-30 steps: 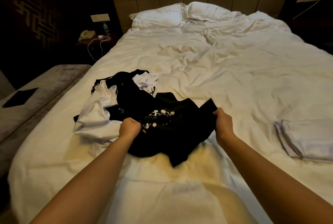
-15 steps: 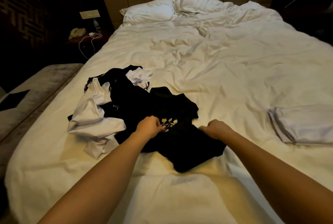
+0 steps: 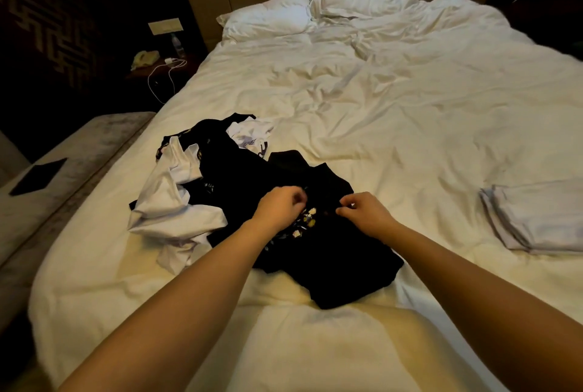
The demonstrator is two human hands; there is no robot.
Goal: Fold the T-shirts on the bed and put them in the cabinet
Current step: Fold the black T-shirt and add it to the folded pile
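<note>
The scene was dimly lit with a warm yellow cast. The bed (image 3: 394, 126) sheet was the brightest area; the surroundings were lost in near-black shadow. Detail in the black T-shirt (image 3: 331, 259) beneath the hands was crushed. Wide-angle bowing was noted at the edges, with slight softness overall.

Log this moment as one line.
stage: sorting pile | left hand: pinches black T-shirt | right hand: pinches it | folded: no
</note>
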